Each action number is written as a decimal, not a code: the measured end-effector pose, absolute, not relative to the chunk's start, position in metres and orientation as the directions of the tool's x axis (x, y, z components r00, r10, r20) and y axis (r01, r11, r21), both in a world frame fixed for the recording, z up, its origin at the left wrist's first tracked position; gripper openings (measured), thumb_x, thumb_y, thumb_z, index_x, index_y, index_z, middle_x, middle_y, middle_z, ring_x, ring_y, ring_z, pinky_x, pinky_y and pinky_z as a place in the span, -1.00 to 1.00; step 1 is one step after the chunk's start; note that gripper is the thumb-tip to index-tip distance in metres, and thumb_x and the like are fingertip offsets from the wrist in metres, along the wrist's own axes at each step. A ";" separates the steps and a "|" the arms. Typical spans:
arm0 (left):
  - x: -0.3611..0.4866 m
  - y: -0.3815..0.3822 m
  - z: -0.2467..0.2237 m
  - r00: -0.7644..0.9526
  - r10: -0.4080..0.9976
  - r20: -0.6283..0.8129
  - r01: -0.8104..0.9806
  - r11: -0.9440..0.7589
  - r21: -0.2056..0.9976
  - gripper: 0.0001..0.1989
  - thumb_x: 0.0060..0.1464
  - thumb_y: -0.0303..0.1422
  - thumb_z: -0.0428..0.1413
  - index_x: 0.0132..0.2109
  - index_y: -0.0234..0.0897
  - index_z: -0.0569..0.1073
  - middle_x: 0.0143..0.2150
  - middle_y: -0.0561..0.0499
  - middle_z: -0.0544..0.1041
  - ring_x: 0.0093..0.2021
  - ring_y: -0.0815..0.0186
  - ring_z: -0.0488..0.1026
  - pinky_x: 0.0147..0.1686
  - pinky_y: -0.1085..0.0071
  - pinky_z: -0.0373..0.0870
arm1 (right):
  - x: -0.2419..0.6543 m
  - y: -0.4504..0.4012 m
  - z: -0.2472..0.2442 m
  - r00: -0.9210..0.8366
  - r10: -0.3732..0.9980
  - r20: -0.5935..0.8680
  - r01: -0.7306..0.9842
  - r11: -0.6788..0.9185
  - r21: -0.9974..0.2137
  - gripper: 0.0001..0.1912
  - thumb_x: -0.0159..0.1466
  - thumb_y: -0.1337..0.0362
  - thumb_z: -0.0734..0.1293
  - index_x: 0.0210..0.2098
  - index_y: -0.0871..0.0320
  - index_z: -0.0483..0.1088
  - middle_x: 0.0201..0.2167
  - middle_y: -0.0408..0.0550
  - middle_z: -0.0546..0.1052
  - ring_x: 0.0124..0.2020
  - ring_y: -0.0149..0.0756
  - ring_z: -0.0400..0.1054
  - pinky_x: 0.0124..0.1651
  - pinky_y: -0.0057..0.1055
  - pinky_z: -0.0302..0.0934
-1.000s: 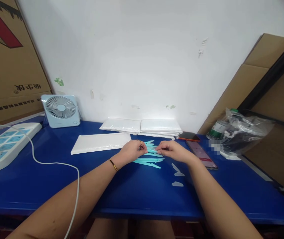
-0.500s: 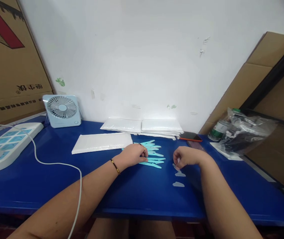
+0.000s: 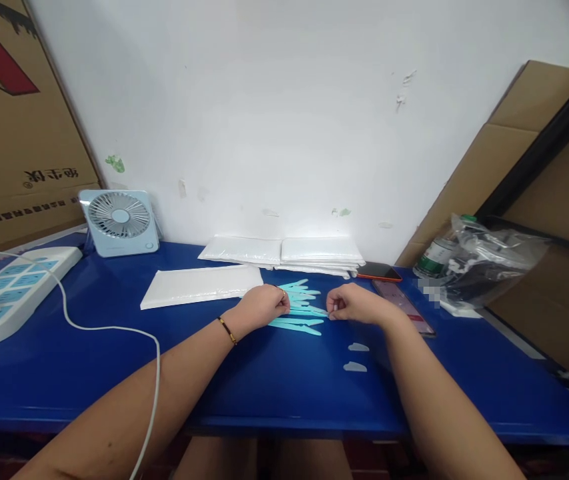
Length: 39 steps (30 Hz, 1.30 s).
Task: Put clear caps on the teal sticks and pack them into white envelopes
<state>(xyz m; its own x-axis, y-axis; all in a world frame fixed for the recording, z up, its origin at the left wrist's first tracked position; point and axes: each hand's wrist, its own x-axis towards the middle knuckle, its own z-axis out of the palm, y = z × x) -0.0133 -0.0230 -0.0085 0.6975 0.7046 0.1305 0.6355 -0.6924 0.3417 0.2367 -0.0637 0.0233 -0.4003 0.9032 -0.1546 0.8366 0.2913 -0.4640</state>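
Several slim turquoise eyebrow razors (image 3: 298, 329) lie fanned out on the blue table. My left hand (image 3: 263, 307) is closed over their left part, pinching one whose blade end points right. Fingers of my right hand (image 3: 352, 304) are pinched at that razor's right tip, on a small translucent blade cap; its fit on the tip is partly hidden. Nearer the table edge lie two loose things of the same sort, an upper blade cap (image 3: 359, 347) and a lower blade cap (image 3: 355, 367).
A white padded envelope (image 3: 197, 287) lies left of the razors, and stacked envelopes (image 3: 322, 251) rest against the wall. A fan (image 3: 119, 223), power strip (image 3: 59, 267) and white cable (image 3: 109, 328) are left. Right are phones (image 3: 404, 303), a bottle (image 3: 434, 259) and plastic bag (image 3: 499, 260).
My right hand has picked up one blade cap from the table and moved left and up to the razor tips. Two caps stay lying. My left hand is still closed over the razors.
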 end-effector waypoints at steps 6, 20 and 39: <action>-0.013 -0.023 -0.005 0.677 0.718 0.161 0.652 -0.687 0.321 -0.81 0.08 -0.31 0.01 -0.33 -0.21 0.51 -0.33 0.03 0.54 -0.31 0.30 0.42 -0.35 0.46 0.25 | 0.220 -0.059 0.016 -0.412 0.911 -0.004 0.791 0.355 -0.498 -0.88 0.08 0.26 0.31 -0.42 0.18 0.43 -0.52 -0.14 0.46 -0.49 -0.39 0.29 -0.43 -0.50 0.10; -0.014 -0.031 -0.003 0.774 0.632 0.048 0.559 -0.716 0.418 -0.80 -0.05 -0.19 0.16 -0.28 -0.18 0.51 -0.34 0.06 0.50 -0.35 0.34 0.41 -0.47 0.50 0.18 | 0.255 -0.077 0.026 -0.316 0.787 -0.530 0.912 0.098 -0.399 -0.83 -0.20 0.32 0.45 -0.54 0.13 0.49 -0.62 -0.17 0.48 -0.57 -0.35 0.33 -0.53 -0.50 0.10; -0.012 -0.059 0.016 0.801 0.592 0.087 0.567 -0.797 0.207 -0.71 0.07 -0.19 0.06 -0.07 -0.14 0.47 -0.20 -0.02 0.54 -0.21 0.24 0.45 -0.30 0.44 0.25 | 0.230 -0.060 0.013 -0.399 0.911 -0.102 0.821 0.306 -0.481 -0.87 0.00 0.31 0.36 -0.43 0.14 0.51 -0.52 -0.12 0.50 -0.49 -0.36 0.35 -0.46 -0.50 0.15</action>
